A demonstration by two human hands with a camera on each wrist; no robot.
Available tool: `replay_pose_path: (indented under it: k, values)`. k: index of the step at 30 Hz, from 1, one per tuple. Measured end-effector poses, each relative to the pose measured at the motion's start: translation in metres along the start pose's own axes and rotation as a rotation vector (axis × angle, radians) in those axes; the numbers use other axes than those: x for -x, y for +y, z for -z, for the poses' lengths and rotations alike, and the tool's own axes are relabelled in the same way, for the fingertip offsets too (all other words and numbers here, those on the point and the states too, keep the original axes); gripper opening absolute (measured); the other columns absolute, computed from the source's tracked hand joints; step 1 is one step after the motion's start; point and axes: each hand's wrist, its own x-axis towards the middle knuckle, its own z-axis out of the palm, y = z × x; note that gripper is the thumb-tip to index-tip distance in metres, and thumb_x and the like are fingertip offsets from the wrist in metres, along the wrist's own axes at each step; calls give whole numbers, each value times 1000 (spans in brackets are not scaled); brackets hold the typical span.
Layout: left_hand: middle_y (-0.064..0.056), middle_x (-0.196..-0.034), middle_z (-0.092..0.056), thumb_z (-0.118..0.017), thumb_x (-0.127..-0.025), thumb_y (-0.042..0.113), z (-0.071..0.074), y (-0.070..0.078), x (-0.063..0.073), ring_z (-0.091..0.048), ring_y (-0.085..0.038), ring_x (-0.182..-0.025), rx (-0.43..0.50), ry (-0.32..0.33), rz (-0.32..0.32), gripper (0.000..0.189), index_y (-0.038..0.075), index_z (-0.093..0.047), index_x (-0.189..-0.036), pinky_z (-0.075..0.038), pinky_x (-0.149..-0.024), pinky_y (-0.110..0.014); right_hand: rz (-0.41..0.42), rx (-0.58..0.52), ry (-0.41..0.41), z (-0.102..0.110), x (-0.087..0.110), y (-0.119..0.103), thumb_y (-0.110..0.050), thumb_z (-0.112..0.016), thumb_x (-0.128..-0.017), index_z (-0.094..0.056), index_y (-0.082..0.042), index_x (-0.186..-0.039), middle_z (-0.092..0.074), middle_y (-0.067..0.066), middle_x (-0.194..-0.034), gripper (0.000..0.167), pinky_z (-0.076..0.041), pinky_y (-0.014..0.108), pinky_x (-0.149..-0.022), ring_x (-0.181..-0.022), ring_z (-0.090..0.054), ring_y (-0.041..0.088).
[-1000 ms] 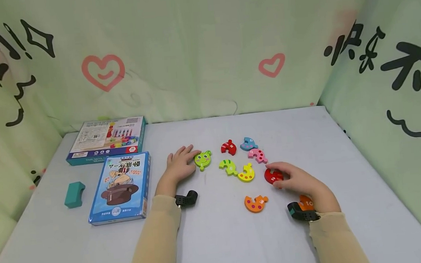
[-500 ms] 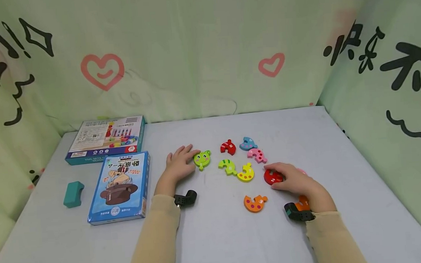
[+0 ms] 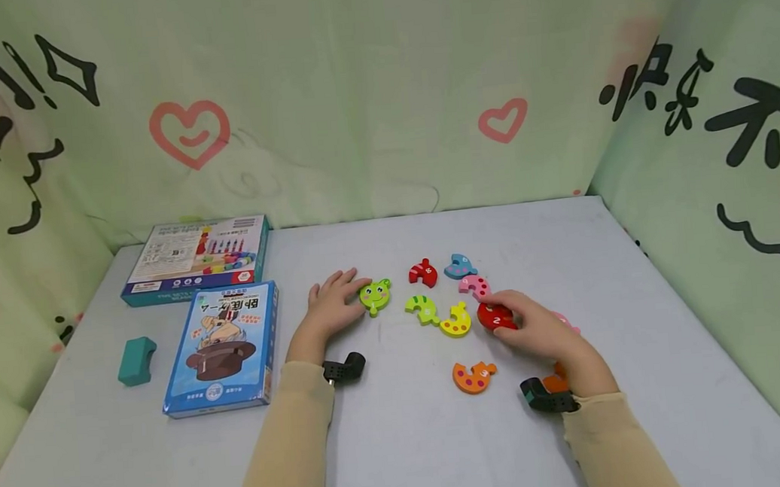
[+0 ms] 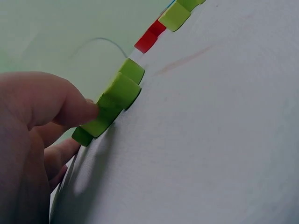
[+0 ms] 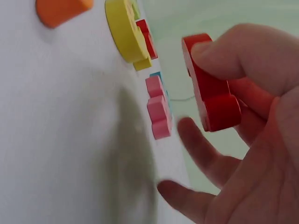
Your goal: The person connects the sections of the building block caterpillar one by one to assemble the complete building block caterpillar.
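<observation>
My right hand (image 3: 542, 329) pinches a red toy piece numbered 2 (image 3: 495, 317) between thumb and fingers. In the right wrist view this red piece (image 5: 210, 86) is off the table, with a shadow below and the other fingers spread. My left hand (image 3: 329, 306) holds a green frog-head piece (image 3: 376, 297) at its left edge; the left wrist view shows the thumb against the side of the frog-head piece (image 4: 110, 105), which sits on the table. Close to the red piece lie a pink spotted piece (image 3: 474, 286) and a yellow spotted piece (image 3: 456, 321).
A striped green piece (image 3: 423, 310), a striped red one (image 3: 423, 273) and a blue one (image 3: 460, 266) lie farther back. An orange spotted piece (image 3: 475, 379) lies nearer. Another orange piece (image 3: 554, 383) is partly behind the right wrist. Left stand a blue box (image 3: 221, 349), a game box (image 3: 197, 258) and a teal block (image 3: 137, 361).
My right hand has moved the red piece left and away from me, closer to the pink and yellow pieces. My left hand stays at the frog-head piece.
</observation>
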Motion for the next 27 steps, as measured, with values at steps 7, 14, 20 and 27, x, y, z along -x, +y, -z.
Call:
replay_pose_path:
  k: [7,14,20,27]
  values:
    - [2,-150,-27,-50,-82,28,0,0,1,-14,-23,-140,-4,4,-3,50,30,-47,-132,-2,-109,-57,76,-58,33,-5,-2,-19,-15,-62,-84,-40,-15,-135,-38,14,-133,56,-51,45,-83,-120,-36,34]
    - [2,-150,-26,-50,-83,30,0,-1,0,-14,-23,-140,1,7,-14,49,30,-47,-132,-1,-109,-57,119,-109,-24,-22,-19,-55,-19,-63,-83,-43,-14,-134,-37,15,-135,55,-48,45,-88,-121,-37,34]
    - [1,-150,-26,-51,-84,33,2,-2,0,-14,-24,-140,-4,11,-6,49,30,-47,-133,-1,-109,-58,185,-74,-74,-43,-47,-92,-22,-65,-83,-44,-16,-135,-41,13,-135,56,-43,46,-94,-121,-39,29]
    - [0,-150,-27,-50,-86,33,0,-3,1,-14,-24,-140,2,10,-31,47,29,-46,-133,-2,-109,-58,174,-108,-33,-77,-67,-104,-25,-65,-83,-49,-15,-131,-46,11,-131,51,-40,44,-99,-118,-44,26]
